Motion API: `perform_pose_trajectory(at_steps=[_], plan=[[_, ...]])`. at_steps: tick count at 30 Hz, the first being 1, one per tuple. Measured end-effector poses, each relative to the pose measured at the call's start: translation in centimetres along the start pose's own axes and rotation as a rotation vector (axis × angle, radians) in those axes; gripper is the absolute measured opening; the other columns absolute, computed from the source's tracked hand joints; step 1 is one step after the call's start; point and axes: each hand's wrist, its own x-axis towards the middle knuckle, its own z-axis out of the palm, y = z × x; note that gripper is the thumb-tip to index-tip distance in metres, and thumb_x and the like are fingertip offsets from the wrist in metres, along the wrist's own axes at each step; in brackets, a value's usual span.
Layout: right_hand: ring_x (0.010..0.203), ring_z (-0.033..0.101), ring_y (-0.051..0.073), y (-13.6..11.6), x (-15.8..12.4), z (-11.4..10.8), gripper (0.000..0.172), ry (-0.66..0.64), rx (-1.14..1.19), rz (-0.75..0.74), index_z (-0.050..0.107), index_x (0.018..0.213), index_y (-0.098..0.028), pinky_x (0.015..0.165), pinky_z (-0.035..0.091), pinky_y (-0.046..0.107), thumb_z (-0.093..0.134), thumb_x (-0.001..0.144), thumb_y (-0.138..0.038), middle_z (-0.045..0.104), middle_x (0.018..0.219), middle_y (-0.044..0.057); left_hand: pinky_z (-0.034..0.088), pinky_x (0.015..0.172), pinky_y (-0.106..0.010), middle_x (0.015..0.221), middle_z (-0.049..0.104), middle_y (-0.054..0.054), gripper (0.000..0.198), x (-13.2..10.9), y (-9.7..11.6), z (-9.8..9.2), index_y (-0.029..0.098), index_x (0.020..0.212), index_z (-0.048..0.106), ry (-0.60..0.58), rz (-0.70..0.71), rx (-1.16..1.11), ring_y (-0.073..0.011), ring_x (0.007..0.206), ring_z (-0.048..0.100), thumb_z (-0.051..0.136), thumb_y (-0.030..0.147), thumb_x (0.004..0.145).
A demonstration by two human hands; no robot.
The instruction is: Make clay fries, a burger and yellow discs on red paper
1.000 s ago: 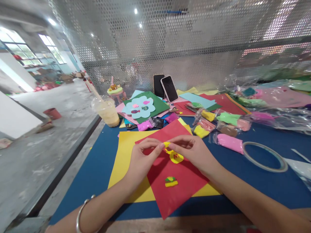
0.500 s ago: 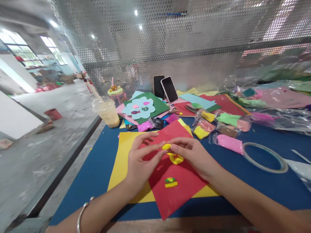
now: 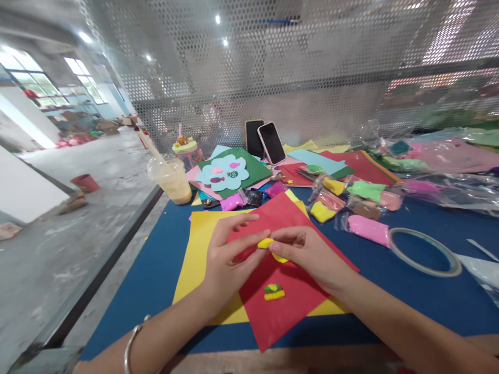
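Note:
Between the fingertips of both hands is a small piece of yellow clay (image 3: pixel 265 242). My left hand (image 3: pixel 230 259) pinches it from the left with thumb and index finger, the other fingers loosely bent. From the right, my right hand (image 3: pixel 312 254) grips it with thumb and index finger. Below it a yellow clay disc (image 3: pixel 280 258) lies on the red paper (image 3: pixel 273 322), mostly covered by my right hand. Nearer to me on that sheet lies a small clay burger (image 3: pixel 274 292) in yellow, green and brown. Yellow paper (image 3: pixel 191 270) lies under the red sheet.
Packets of coloured clay, among them a pink packet (image 3: pixel 368 230), lie to the right beside a tape roll (image 3: pixel 424 253). A drink cup (image 3: pixel 173 182) stands at the back left. Two phones (image 3: pixel 272 144) lean by the mesh panel. A blue cloud cutout (image 3: pixel 224 173) rests on green paper.
Both hands have shifted slightly, and the yellow clay piece has moved a little down and left. My right hand now covers the disc's red letter.

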Motion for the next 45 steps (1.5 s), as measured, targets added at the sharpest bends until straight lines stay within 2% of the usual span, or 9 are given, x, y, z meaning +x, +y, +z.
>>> perform_pose_trajectory(at_steps=[9, 16, 20, 25, 32, 37, 39, 42, 45], plan=[[0.081, 0.069, 0.020, 0.3, 0.1, -0.2, 0.030, 0.089, -0.082, -0.022, 0.077, 0.087, -0.022, 0.069, 0.054, 0.028, 0.075, 0.071, -0.047, 0.075, 0.086, 0.007, 0.055, 0.078, -0.034, 0.110, 0.065, -0.006, 0.029, 0.1, -0.1, 0.1, 0.028, 0.108, 0.069, 0.012, 0.027, 0.051, -0.0206, 0.099, 0.060, 0.070, 0.021, 0.080], [0.092, 0.069, 0.027, -0.5, -0.3, -1.1, 0.029, 0.146, -0.460, -0.204, 0.076, 0.096, -0.023, 0.079, 0.057, 0.037, 0.071, 0.075, -0.043, 0.075, 0.098, 0.008, 0.053, 0.079, -0.034, 0.113, 0.067, -0.005, 0.021, 0.3, 0.3, -0.1, 0.027, 0.102, 0.071, -0.040, 0.009, 0.040, -0.0199, 0.099, 0.060, 0.066, 0.018, 0.084], [0.089, 0.070, 0.024, -0.8, -1.3, -1.2, 0.022, 0.176, -0.678, -0.406, 0.074, 0.094, -0.023, 0.078, 0.057, 0.032, 0.070, 0.077, -0.036, 0.075, 0.096, 0.005, 0.053, 0.073, -0.031, 0.109, 0.068, -0.005, 0.017, -0.2, 0.7, -0.3, 0.027, 0.096, 0.073, -0.069, -0.080, -0.006, -0.0198, 0.097, 0.059, 0.068, 0.019, 0.082], [0.078, 0.072, 0.020, 0.1, -2.1, -1.0, 0.013, 0.210, -0.811, -0.605, 0.072, 0.088, -0.023, 0.075, 0.057, 0.029, 0.071, 0.077, -0.030, 0.076, 0.086, 0.003, 0.054, 0.073, -0.031, 0.091, 0.071, -0.005, 0.017, -1.1, 1.3, -0.5, 0.025, 0.095, 0.075, -0.164, -0.242, -0.109, -0.0183, 0.083, 0.064, 0.070, 0.021, 0.080], [0.076, 0.072, 0.018, 0.1, -2.0, -1.1, 0.007, 0.189, -0.801, -0.564, 0.071, 0.084, -0.023, 0.070, 0.056, 0.025, 0.068, 0.080, -0.028, 0.076, 0.084, 0.001, 0.056, 0.073, -0.033, 0.089, 0.075, -0.007, 0.022, -0.6, 1.6, -0.5, 0.023, 0.095, 0.075, -0.245, -0.555, -0.265, -0.0218, 0.083, 0.068, 0.072, 0.032, 0.075], [0.074, 0.071, 0.016, 0.2, -2.0, -0.9, 0.005, 0.172, -0.776, -0.540, 0.070, 0.084, -0.023, 0.069, 0.056, 0.024, 0.068, 0.079, -0.024, 0.075, 0.082, 0.000, 0.054, 0.069, -0.029, 0.078, 0.075, -0.006, 0.019, -0.2, 1.4, -0.5, 0.020, 0.077, 0.077, -0.305, -0.785, -0.385, -0.0206, 0.074, 0.068, 0.074, 0.039, 0.073], [0.077, 0.071, 0.016, 0.4, -1.9, -0.8, 0.010, 0.173, -0.763, -0.551, 0.069, 0.087, -0.022, 0.071, 0.056, 0.023, 0.071, 0.077, -0.023, 0.075, 0.086, 0.000, 0.053, 0.066, -0.026, 0.073, 0.075, -0.005, 0.019, -0.1, 1.4, -0.4, 0.019, 0.073, 0.076, -0.293, -0.850, -0.451, -0.0190, 0.069, 0.068, 0.074, 0.037, 0.072], [0.082, 0.071, 0.016, 0.6, -1.8, -0.6, 0.018, 0.186, -0.767, -0.636, 0.069, 0.093, -0.021, 0.075, 0.056, 0.022, 0.073, 0.076, -0.022, 0.075, 0.091, 0.002, 0.052, 0.062, -0.025, 0.069, 0.074, -0.005, 0.019, -0.2, 1.4, -0.3, 0.017, 0.070, 0.076, -0.267, -0.897, -0.489, -0.0184, 0.066, 0.067, 0.074, 0.036, 0.071], [0.076, 0.071, 0.015, 0.8, -1.7, -0.6, 0.011, 0.229, -0.824, -0.788, 0.070, 0.090, -0.021, 0.075, 0.057, 0.023, 0.070, 0.080, -0.019, 0.076, 0.084, 0.001, 0.053, 0.064, -0.027, 0.071, 0.075, -0.006, 0.021, -0.3, 1.4, -0.2, 0.018, 0.071, 0.076, -0.256, -0.869, -0.475, -0.0192, 0.067, 0.067, 0.072, 0.038, 0.074]])
